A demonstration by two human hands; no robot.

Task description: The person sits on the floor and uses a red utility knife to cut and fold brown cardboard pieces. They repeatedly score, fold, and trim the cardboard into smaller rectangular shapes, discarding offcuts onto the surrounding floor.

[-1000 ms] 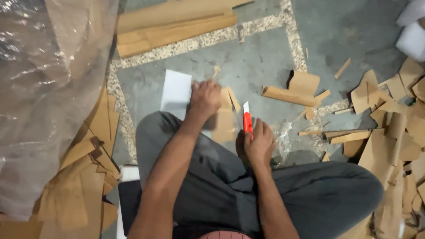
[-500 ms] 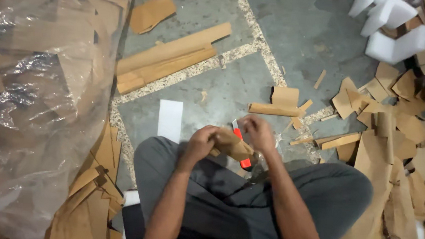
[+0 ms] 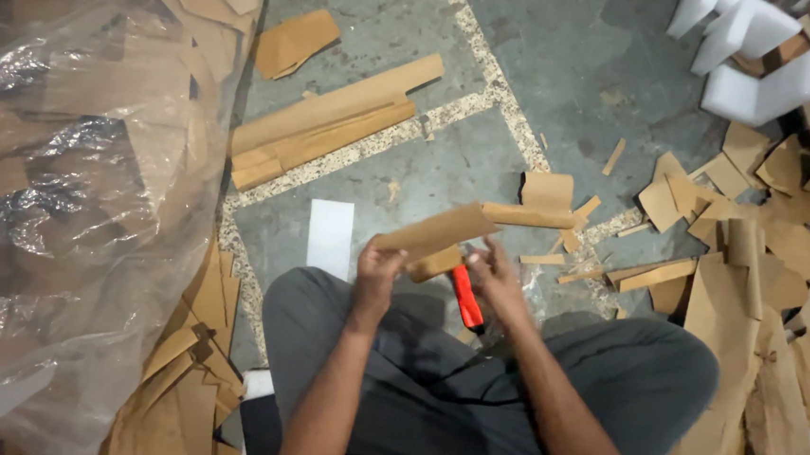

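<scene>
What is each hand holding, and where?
Left hand grips the cardboard strip at its near end. Right hand holds the red cutter by its upper end and touches the strip.

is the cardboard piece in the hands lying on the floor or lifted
Lifted: the cardboard piece is held by the left hand and right hand above the lap.

The red-handled cutter [image 3: 466, 298] is partly hidden behind the right hand [image 3: 499, 280], its blade out of sight. The flat brown cardboard piece [image 3: 435, 234] covers the left hand's [image 3: 376, 273] fingertips. The clear plastic sack of cardboard scraps [image 3: 66, 185] runs off the left edge; the white foam blocks [image 3: 750, 52] are cut off at the top.
</scene>
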